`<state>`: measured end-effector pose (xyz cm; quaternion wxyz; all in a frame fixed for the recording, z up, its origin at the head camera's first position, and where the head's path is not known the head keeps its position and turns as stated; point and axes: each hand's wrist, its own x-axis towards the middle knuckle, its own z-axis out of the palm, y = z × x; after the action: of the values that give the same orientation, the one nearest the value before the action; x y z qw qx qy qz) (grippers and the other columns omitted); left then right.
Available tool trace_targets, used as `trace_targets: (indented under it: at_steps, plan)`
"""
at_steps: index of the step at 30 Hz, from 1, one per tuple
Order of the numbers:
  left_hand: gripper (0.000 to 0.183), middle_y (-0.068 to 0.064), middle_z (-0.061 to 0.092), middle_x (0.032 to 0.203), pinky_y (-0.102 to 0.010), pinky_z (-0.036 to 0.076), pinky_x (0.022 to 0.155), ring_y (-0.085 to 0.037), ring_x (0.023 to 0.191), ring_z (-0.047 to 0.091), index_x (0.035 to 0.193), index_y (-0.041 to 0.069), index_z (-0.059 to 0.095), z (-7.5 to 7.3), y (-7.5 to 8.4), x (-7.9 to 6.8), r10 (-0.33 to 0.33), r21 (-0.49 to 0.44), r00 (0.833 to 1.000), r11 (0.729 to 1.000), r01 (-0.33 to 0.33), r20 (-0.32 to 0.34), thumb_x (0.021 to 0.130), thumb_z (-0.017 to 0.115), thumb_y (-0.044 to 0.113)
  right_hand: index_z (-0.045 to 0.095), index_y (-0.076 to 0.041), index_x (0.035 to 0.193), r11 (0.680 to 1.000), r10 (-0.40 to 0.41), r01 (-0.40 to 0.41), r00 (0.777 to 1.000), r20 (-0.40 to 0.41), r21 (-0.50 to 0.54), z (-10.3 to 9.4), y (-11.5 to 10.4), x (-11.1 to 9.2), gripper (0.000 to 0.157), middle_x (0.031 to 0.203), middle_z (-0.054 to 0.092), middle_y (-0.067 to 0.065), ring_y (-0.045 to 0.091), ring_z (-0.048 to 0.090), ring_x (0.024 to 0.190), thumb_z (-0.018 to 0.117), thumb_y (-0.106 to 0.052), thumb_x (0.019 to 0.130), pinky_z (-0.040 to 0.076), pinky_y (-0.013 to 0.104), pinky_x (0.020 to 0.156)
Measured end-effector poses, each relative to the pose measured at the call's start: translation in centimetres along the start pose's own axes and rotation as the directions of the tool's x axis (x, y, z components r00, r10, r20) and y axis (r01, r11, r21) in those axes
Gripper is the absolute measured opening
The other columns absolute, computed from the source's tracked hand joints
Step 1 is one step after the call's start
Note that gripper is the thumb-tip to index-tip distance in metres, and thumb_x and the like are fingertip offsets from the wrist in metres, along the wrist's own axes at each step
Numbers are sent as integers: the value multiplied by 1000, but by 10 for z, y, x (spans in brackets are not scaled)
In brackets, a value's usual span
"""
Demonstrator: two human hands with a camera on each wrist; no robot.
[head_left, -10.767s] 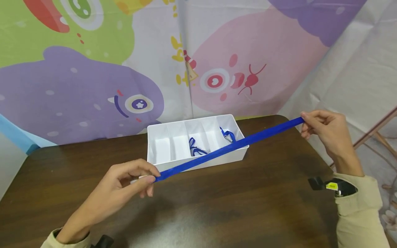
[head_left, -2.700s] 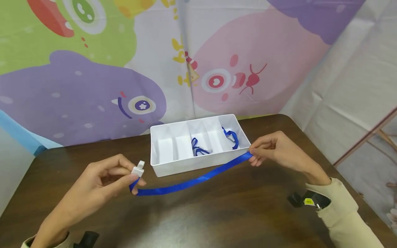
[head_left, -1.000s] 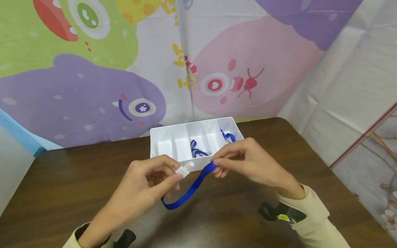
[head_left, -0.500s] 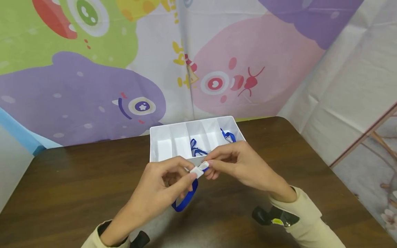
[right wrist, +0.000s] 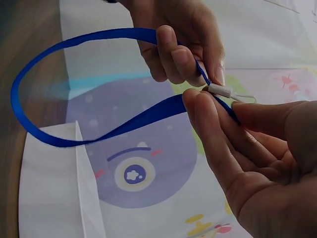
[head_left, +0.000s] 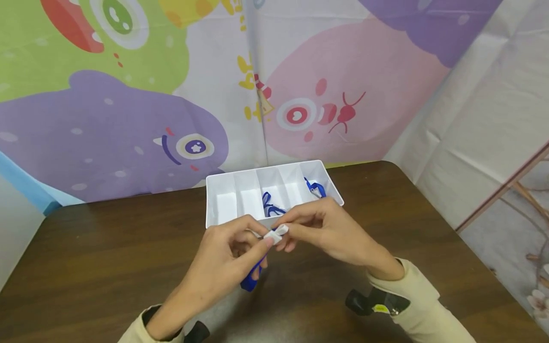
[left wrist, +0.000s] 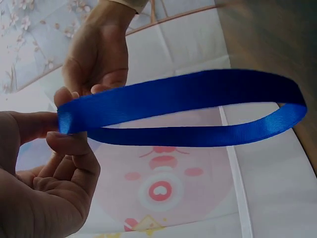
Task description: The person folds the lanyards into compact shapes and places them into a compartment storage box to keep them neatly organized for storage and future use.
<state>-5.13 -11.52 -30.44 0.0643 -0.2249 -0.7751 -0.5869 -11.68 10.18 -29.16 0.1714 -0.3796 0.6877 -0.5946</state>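
A blue ribbon strap (left wrist: 173, 96) with a white clip (head_left: 274, 235) at one end is in both hands, above the table in front of the box. My left hand (head_left: 227, 259) pinches the clip between thumb and index finger. At the clip's far side, my right hand (head_left: 336, 233) pinches a strap end (right wrist: 228, 110) between thumb and fingers. Between the hands the strap hangs in a loop, which both wrist views show bending away from the fingers. Whether the strap end passes through the clip is hidden by the fingertips.
Behind the hands stands a white box with compartments (head_left: 226, 205). One blue strap (head_left: 274, 210) lies in its middle compartment, another (head_left: 317, 188) in the rightmost. The dark wooden table (head_left: 107, 262) meets a cartoon-printed backdrop (head_left: 150, 128).
From holding the strap stretched wide, the hands have come together before the box, and the strap has become a loop. Over the last half second, the right hand has edged closer to the clip.
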Motion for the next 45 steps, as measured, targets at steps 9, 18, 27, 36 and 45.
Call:
trace_targets:
  at_steps: [9,18,27,36,45]
  plan:
    - [14,2,63,56,-29,46,36,-13,40,56,90,10,60,0,-1,0,-58,-61,998,996,60,37,97,68,19,69,7,111,996,36,-41,998,60,78,-3,0,1,29,95,74,17,33,73,83,48,-13,106,58,48,78]
    - [14,11,57,53,-25,42,41,-7,40,51,93,16,61,-4,-4,2,-59,99,998,993,56,31,93,73,22,73,-2,102,1000,2,-3,1000,20,13,4,-5,0,10,88,74,14,28,72,78,66,-5,95,59,45,73]
    - [5,14,54,62,-23,41,48,-4,53,48,92,19,70,-18,0,2,-51,246,995,969,28,87,92,74,22,75,-4,101,999,29,-30,999,-41,-28,-10,-15,-7,10,85,74,11,32,71,73,68,-4,93,60,45,69]
    - [13,12,57,62,-25,45,43,-4,52,52,82,21,73,-30,10,-1,-44,235,995,972,23,88,94,71,25,76,-5,100,997,29,-34,997,-70,-72,-26,-23,-15,11,83,75,9,32,71,71,70,0,91,59,45,65]
    - [12,12,58,64,-22,40,40,-1,46,45,81,26,72,-48,21,-6,-3,301,999,954,-11,47,93,72,24,76,-6,98,989,-26,11,995,-97,-146,-42,-31,-22,14,80,74,9,28,70,67,69,3,90,59,43,63]
